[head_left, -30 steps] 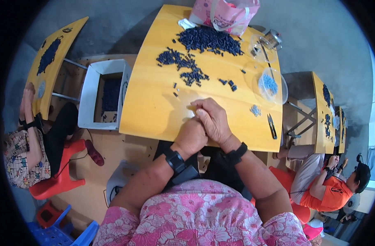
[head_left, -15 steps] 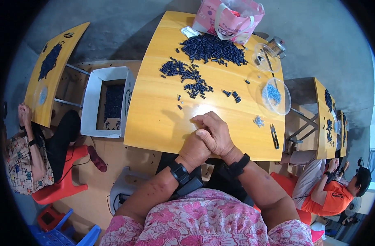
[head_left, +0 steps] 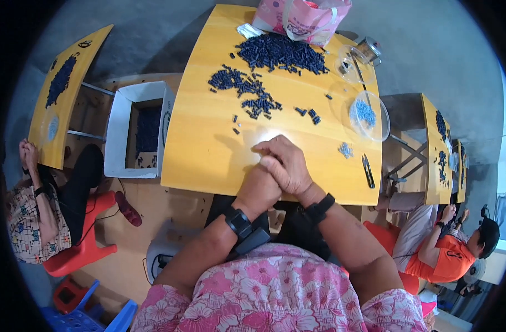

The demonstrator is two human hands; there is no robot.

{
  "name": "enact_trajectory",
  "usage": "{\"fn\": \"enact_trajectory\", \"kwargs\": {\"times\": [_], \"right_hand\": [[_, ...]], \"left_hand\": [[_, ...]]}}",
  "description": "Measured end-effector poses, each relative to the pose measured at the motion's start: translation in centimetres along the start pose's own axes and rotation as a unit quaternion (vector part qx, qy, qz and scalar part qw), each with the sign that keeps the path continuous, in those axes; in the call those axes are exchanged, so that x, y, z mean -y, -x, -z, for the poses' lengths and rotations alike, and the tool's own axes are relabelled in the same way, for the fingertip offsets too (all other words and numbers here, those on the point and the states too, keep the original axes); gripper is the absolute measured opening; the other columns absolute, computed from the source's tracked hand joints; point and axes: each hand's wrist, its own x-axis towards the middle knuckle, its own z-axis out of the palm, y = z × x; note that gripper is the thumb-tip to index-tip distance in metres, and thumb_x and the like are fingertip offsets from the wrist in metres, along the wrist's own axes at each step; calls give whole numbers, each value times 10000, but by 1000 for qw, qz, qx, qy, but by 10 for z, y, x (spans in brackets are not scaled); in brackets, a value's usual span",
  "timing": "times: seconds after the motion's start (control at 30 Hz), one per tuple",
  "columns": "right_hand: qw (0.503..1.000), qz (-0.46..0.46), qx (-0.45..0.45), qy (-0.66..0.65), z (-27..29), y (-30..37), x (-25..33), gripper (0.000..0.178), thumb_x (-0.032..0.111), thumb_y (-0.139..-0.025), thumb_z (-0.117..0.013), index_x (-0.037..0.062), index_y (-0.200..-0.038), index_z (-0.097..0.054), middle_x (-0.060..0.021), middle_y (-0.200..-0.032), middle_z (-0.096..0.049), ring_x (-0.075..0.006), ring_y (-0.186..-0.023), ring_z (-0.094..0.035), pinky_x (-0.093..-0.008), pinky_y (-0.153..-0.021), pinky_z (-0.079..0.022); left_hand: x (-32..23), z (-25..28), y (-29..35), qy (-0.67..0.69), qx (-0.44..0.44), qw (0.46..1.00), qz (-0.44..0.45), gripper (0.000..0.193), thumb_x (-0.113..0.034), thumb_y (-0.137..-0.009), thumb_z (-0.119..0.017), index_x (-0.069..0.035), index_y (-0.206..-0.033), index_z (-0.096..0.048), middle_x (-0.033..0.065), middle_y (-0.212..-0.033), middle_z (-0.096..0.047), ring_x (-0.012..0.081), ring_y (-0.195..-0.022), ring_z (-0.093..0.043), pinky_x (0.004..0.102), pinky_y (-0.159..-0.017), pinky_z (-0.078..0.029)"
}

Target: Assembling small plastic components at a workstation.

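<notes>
My left hand (head_left: 256, 187) and my right hand (head_left: 289, 163) are clasped together above the near edge of the yellow table (head_left: 208, 160). The right hand folds over the left, its thumb pressed across it. Most of the left hand's fingers are hidden behind the right. No tool or part shows between them. Beyond the hands lie small black cylindrical parts (head_left: 261, 104) in a loose patch, with a few strays nearer. A bigger heap of black parts (head_left: 280, 52) sits farther back. To the right are a small pile of light-blue pieces (head_left: 346, 150) and black thread snips (head_left: 368, 171).
A clear bowl (head_left: 378, 119) of blue pieces stands at the right edge, behind it a clear lid (head_left: 352, 60) and metal mug (head_left: 369, 48). A pink bag (head_left: 302, 19) stands at the back. A white box (head_left: 115, 135) is left. Other people sit at tables on both sides.
The whole view has shifted slightly, so the table and its things appear higher and a little left. My hands stay clasped in the same way.
</notes>
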Motion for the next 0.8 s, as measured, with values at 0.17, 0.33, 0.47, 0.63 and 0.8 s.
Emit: {"fn": "enact_trajectory", "kwargs": {"times": [0.17,0.33,0.47,0.63,0.8], "right_hand": [[889,-227,-51,-395,23,8,-13,325,248,-970,-561,-18,-1119,-673,-44,-964,-662,-140,-898,-588,-301,-872,-474],[918,-280,-55,-277,49,49,16,225,16,-939,-535,-20,-1114,-671,-29,-959,-660,-118,-897,-610,-259,-844,-496],[931,-243,-55,-268,53,77,26,231,-62,-864,-606,-6,-1074,-684,-35,-1010,-647,-123,-932,-620,-253,-838,-511],[940,-164,-95,-284,39,94,33,276,-112,-816,-640,-7,-1068,-685,-40,-990,-623,-129,-937,-616,-254,-840,-517],[946,-129,-108,-275,35,106,41,320,-137,-776,-671,-9,-1070,-682,-37,-957,-611,-131,-918,-612,-250,-837,-520]], "left_hand": [[-7,6,-9,-6,-65,992,-106,94,-127,-737,-708,-63,-805,-697,101,-787,-660,313,-797,-635,400,-712,-517],[-13,11,-4,109,-73,991,-7,106,-148,-818,-723,-46,-851,-723,49,-734,-664,135,-653,-627,276,-626,-504],[-17,10,8,243,-8,968,68,128,-112,-890,-669,2,-929,-711,14,-880,-697,70,-798,-612,237,-717,-493],[-36,3,26,348,-13,928,128,140,-139,-897,-689,-5,-926,-720,15,-808,-691,52,-682,-575,206,-594,-461],[-50,8,36,372,0,916,149,162,-146,-910,-681,7,-954,-715,20,-822,-684,50,-679,-568,199,-599,-476]]}}
